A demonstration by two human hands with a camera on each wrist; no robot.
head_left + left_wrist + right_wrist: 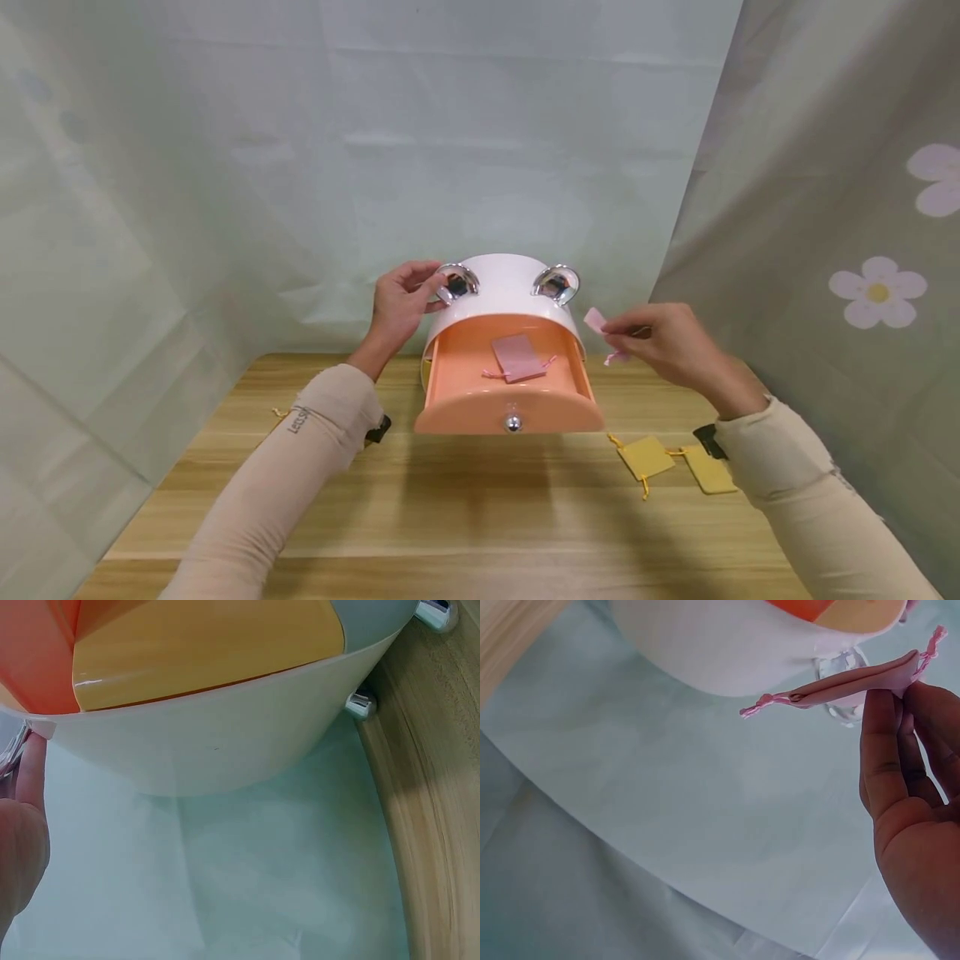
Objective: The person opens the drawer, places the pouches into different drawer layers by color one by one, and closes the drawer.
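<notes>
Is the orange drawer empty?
No, a pink pouch lies inside the open orange drawer.

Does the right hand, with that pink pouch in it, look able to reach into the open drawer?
Probably yes: the right hand hovers beside the orange drawer, which is pulled out, its top uncovered, with only one pink pouch lying inside.

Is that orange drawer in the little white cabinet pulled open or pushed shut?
Open. The orange drawer with a silver knob juts forward from the round white cabinet, and a pink drawstring pouch lies flat inside it.
</notes>
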